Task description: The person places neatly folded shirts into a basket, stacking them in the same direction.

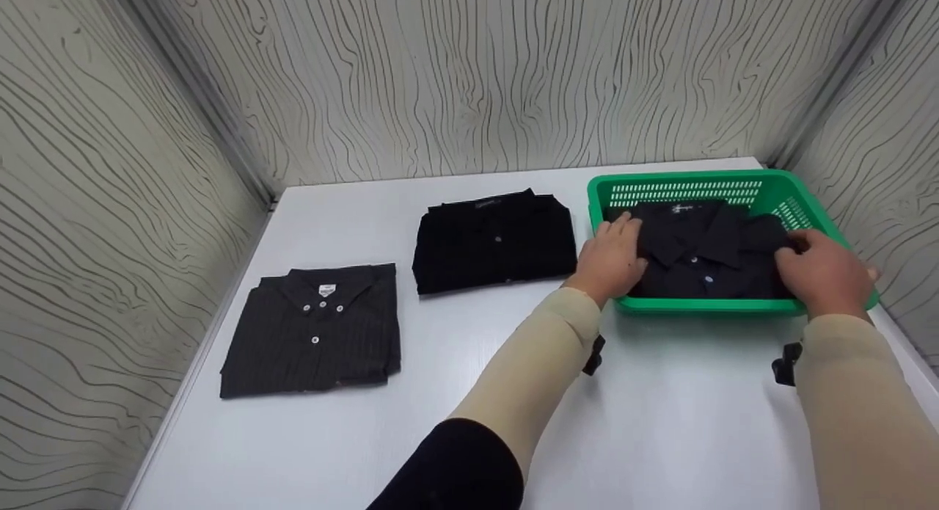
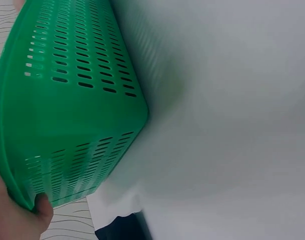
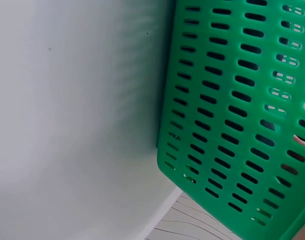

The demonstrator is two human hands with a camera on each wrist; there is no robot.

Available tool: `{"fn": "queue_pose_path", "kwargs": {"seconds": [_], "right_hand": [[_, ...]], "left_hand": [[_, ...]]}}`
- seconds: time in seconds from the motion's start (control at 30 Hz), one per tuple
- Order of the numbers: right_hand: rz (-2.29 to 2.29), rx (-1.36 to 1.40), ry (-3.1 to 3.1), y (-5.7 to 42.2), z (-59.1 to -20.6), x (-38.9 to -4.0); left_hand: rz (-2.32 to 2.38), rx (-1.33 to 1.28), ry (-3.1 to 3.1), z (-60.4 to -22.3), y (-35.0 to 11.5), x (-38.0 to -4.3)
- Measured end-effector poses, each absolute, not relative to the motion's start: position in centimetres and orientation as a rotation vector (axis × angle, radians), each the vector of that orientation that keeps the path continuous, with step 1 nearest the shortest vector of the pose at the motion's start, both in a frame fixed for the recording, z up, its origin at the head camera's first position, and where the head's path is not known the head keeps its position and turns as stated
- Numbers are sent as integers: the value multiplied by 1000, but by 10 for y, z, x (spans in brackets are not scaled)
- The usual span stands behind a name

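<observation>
A folded dark navy shirt with a collar and pale buttons lies in a green plastic basket. At the basket's left side my left hand reaches over the rim and holds the shirt's left edge. My right hand pinches the right edge, its thumb on top of the cloth and its fingers curled. In the left wrist view, part of the left hand shows by the rim, with one fingertip outside the wall. Skin is visible through the slots in the right wrist view; the fingertips under the cloth are hidden.
A folded black shirt lies left of the basket on the white table. Farther left and nearer lies a folded charcoal shirt with white buttons. Wood-grain patterned panels enclose the table at the back and sides.
</observation>
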State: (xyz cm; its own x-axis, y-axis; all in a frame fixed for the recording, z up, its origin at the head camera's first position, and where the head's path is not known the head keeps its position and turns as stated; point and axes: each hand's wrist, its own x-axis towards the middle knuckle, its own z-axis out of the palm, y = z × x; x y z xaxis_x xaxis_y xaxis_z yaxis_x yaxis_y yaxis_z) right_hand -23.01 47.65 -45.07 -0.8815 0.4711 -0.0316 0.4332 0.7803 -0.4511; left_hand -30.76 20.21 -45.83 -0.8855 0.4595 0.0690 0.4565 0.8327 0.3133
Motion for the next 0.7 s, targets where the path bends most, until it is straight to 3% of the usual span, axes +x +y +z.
{"fn": "queue_pose_path", "kwargs": {"seconds": [0.37, 0.7], "right_hand": [[839, -806, -2597, 468, -454, -231], [643, -561, -2146, 450, -444, -220]], "left_hand": [[855, 862, 2693, -462, 173, -313], [785, 1064, 2854, -456, 125, -306]]}}
